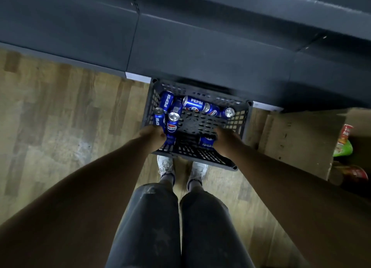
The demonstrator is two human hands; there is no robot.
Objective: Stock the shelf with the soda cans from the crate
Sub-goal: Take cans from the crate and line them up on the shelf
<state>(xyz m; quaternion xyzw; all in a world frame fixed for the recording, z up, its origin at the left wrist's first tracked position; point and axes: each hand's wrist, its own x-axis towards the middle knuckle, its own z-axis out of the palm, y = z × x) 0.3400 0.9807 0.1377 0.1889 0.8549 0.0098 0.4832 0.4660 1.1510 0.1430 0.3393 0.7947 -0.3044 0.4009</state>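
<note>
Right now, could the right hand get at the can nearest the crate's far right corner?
Probably, yes: the corner can lies uncovered in the open crate, with nothing above it. But the right hand grips a nearer can, so it must free itself first.

The cans (193, 103) are deep blue with white lettering, a red, white and blue roundel and silver tops. The crate (239, 125) is near-black, its walls a grid of holes. The shelf (200, 52) is dark grey with a white edge strip. The floor (60, 117) shows brown wood planks. The trousers (148, 227) are faded grey, the shoes (165, 164) white.
</note>
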